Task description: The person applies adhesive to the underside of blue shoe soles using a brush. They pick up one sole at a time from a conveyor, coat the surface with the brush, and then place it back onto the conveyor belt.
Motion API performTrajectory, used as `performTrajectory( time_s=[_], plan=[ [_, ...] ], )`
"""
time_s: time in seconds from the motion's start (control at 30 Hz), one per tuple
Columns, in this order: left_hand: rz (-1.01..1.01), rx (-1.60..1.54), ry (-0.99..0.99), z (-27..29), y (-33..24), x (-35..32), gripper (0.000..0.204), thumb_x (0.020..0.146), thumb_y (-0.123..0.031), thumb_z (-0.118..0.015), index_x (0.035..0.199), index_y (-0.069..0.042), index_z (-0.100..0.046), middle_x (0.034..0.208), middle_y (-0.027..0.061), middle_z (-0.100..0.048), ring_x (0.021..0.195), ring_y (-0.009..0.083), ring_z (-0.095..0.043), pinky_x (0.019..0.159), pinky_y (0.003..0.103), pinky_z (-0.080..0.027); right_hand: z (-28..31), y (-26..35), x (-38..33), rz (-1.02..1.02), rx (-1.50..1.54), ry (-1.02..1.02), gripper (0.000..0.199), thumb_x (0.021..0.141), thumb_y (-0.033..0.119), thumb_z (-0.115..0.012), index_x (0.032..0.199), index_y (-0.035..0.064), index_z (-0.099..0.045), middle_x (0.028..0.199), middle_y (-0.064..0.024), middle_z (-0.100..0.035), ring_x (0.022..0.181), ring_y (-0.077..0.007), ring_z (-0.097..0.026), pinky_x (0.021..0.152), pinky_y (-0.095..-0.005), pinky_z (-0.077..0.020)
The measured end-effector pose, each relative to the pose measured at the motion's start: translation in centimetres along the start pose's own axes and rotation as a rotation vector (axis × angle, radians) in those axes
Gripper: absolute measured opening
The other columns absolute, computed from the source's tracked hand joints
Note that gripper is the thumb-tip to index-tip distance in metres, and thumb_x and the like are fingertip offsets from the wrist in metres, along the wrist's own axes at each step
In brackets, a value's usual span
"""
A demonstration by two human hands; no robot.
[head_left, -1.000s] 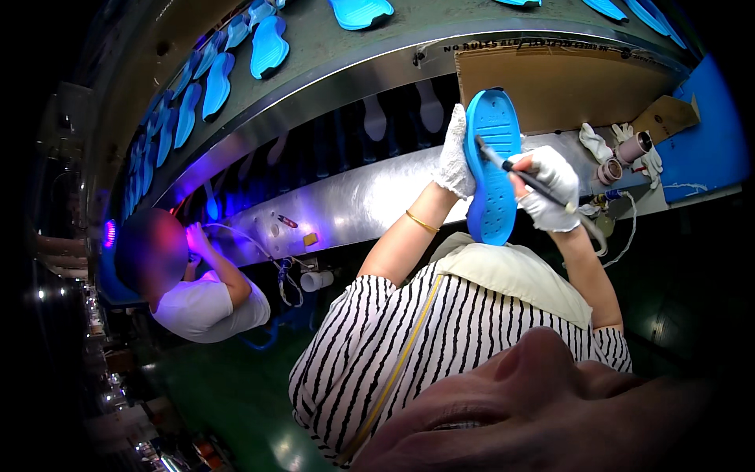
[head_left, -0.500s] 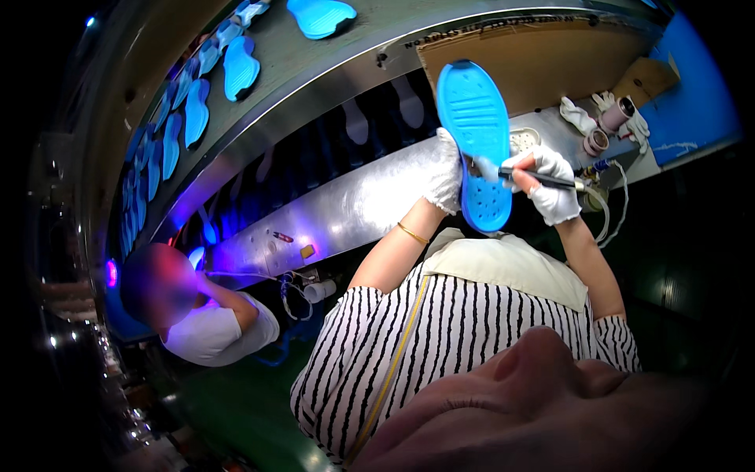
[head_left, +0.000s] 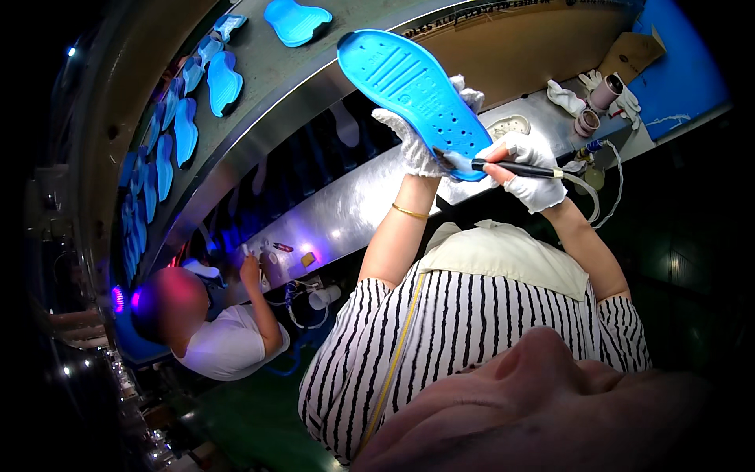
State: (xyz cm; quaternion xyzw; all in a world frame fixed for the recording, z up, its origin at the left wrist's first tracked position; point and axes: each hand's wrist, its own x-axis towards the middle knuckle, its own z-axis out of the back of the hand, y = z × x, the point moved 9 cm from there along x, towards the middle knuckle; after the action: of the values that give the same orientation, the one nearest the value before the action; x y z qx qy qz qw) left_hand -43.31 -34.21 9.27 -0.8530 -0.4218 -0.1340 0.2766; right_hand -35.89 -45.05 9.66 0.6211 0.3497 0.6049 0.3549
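As the left hand (head_left: 417,149) grips the sole (head_left: 409,82) from behind, the blue piece hangs tilted above the counter (head_left: 338,197), its wide end reaching up and left across the edge of the belt (head_left: 263,59). The left glove is spread around it, with fingertips curled over the right side. The right hand (head_left: 531,173) has thumb and fingers pinched together on a black brush (head_left: 527,168), whose pale tip lies at the sole's narrow end.

Near the right end of the counter are two pink cans (head_left: 605,93) among loose gloves (head_left: 566,99), by a cardboard box (head_left: 633,57) and a blue panel (head_left: 688,63). Toward its left end lie a yellow block (head_left: 307,259) and a small red tool (head_left: 283,247), with a co-worker (head_left: 236,338) close to the near edge. More blue soles (head_left: 225,82) line the belt.

The sole hides most of the left fingers and part of the cardboard sheet (head_left: 523,67). A white oval thing (head_left: 515,124) is partly covered by the right hand. Whether the pale hose (head_left: 594,206) joins the brush is unclear. Darkness swallows the far left, and the wearer's head cuts off the lower part of the striped shirt (head_left: 487,291).
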Motion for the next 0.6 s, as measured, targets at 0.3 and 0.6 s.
performTrajectory(
  time_s=[0.3, 0.6],
  plan=[
    [0.063, 0.322, 0.011, -0.9, -2.1, 0.1, 0.12, 0.048, -0.086, -0.052, 0.131, 0.001, -0.041, 0.126, 0.0167, -0.052, 0.116, 0.0335, -0.052, 0.094, 0.046, -0.049, 1.1, -1.7, 0.1, -0.241, 0.107, -0.004, 0.01, 0.081, 0.001, -0.067, 0.09, 0.0007, -0.063, 0.094, -0.0071, -0.064, 0.076, -0.0091, -0.059, 0.071, -0.0219, -0.0481],
    [0.342, 0.686, 0.091, -0.6, -1.4, 1.2, 0.083, 0.074, -0.061, -0.064, 0.125, 0.003, -0.048, 0.111, 0.0194, -0.062, 0.094, 0.0262, -0.065, 0.079, 0.037, -0.057, 0.8, -1.1, 1.2, -0.344, 0.106, 0.171, 0.011, 0.073, -0.002, -0.071, 0.082, 0.0002, -0.064, 0.09, -0.0087, -0.063, 0.078, -0.0149, -0.06, 0.073, -0.0263, -0.0493]
  ],
)
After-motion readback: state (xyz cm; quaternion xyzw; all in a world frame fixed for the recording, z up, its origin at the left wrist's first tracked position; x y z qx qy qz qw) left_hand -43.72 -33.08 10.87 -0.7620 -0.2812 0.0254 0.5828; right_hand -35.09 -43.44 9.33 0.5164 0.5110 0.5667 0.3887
